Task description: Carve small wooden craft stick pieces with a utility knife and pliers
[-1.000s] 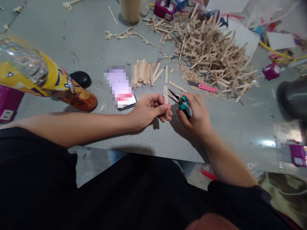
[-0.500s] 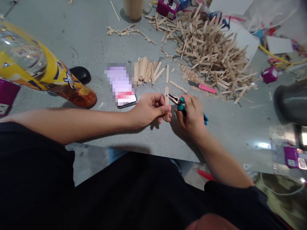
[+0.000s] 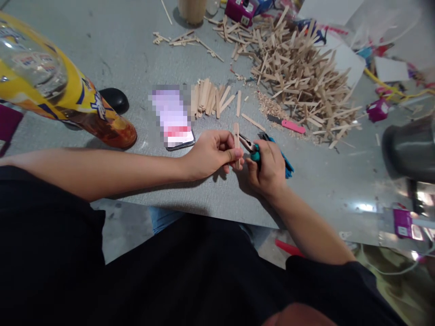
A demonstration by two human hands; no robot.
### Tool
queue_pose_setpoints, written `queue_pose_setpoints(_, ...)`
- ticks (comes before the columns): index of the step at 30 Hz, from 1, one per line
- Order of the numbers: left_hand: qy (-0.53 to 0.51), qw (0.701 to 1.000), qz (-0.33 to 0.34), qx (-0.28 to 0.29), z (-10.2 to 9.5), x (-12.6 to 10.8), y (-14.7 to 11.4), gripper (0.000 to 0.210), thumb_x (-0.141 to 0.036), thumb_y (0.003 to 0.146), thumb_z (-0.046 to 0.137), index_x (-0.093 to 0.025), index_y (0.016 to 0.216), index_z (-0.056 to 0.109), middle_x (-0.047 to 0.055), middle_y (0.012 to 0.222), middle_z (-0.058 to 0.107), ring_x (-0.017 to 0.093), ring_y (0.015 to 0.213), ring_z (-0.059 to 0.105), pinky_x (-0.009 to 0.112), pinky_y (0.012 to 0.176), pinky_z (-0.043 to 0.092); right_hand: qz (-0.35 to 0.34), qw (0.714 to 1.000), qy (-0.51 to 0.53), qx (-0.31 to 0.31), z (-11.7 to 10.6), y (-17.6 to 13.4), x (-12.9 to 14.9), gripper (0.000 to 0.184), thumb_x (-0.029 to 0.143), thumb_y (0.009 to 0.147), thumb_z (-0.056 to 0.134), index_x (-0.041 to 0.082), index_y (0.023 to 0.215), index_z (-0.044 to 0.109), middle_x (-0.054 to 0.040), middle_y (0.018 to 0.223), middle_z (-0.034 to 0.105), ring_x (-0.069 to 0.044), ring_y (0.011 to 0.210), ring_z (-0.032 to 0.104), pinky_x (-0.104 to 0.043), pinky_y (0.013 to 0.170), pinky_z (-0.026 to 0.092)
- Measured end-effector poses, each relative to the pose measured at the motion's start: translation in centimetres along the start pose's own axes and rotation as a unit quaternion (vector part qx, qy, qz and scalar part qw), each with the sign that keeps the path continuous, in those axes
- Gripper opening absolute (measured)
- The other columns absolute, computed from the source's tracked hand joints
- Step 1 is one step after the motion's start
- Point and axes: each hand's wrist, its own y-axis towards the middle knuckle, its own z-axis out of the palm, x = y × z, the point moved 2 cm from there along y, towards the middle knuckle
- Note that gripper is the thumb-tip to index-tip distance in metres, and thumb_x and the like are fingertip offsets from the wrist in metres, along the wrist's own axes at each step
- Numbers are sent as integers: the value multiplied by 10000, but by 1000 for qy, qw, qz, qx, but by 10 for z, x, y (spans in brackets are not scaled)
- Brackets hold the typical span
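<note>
Between thumb and fingers, my left hand (image 3: 217, 151) pinches a wooden craft stick (image 3: 236, 131), held upright above the table. A small dark mark or hole shows near the stick's upper end. My right hand (image 3: 270, 165) is wrapped round the teal handles of long-nose pliers (image 3: 247, 143), whose jaws point at the upper part of the stick. Whether the jaws touch it I cannot tell. Beyond my hands lies a row of craft sticks (image 3: 205, 99), and a large heap of sticks (image 3: 299, 68) spreads at the back right. A blue-handled tool (image 3: 288, 168) lies beside my right hand.
A phone (image 3: 175, 120) lies left of the row of sticks. A yellow-labelled bottle (image 3: 78, 99) stands at the left near a black rounded object (image 3: 115, 100). A pink-handled cutter (image 3: 292, 126) rests by wood shavings (image 3: 268, 105). A dark grey container (image 3: 408, 147) is at the right.
The pliers and my right hand have shifted slightly lower, uncovering more of the blue-handled tool behind. My left hand keeps the stick in nearly the same place. The view has moved a little.
</note>
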Motion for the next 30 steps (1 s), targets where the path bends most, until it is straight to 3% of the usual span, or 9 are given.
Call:
queue_pose_setpoints(3,15,1000,3,-14,-3,-4,3,442,-478,1007,1013,-182,902,701,60,864,848,154,750,836,221,601,668,5,999,43,9,1,0,-6,356,454,1202,562,262,1497,614,-183,1208,801,-405,1038,780,-572,904,650)
queue_pose_setpoints(8,38,991,60,-118,-12,-19,11,395,-485,1084,942,-200,963,698,6,892,776,106,626,759,217,549,580,3,998,64,17,-3,1,-12,307,540,1225,555,276,1355,641,-125,1081,801,-340,931,786,-488,822,644)
queue_pose_setpoints(15,34,995,33,-89,-11,-21,17,377,-383,1058,979,-215,930,667,-27,756,738,147,637,795,244,612,639,1,996,85,27,-10,0,-13,322,572,1222,588,272,1299,675,-115,1059,839,-325,880,803,-460,773,635)
queue_pose_setpoints(23,41,995,-19,-89,-8,-18,21,410,-263,1166,830,-184,823,619,-42,690,696,57,473,649,161,472,517,18,992,101,74,-9,-1,-26,249,502,1134,712,281,1248,702,-100,1023,849,-328,844,807,-460,746,629)
queue_pose_setpoints(30,-70,985,-141,-68,-6,-13,18,410,-235,1200,763,-167,810,656,-16,698,691,44,483,602,151,479,501,35,982,125,136,-14,3,-36,273,507,1082,728,290,1248,731,-109,1079,879,-351,914,842,-497,814,675)
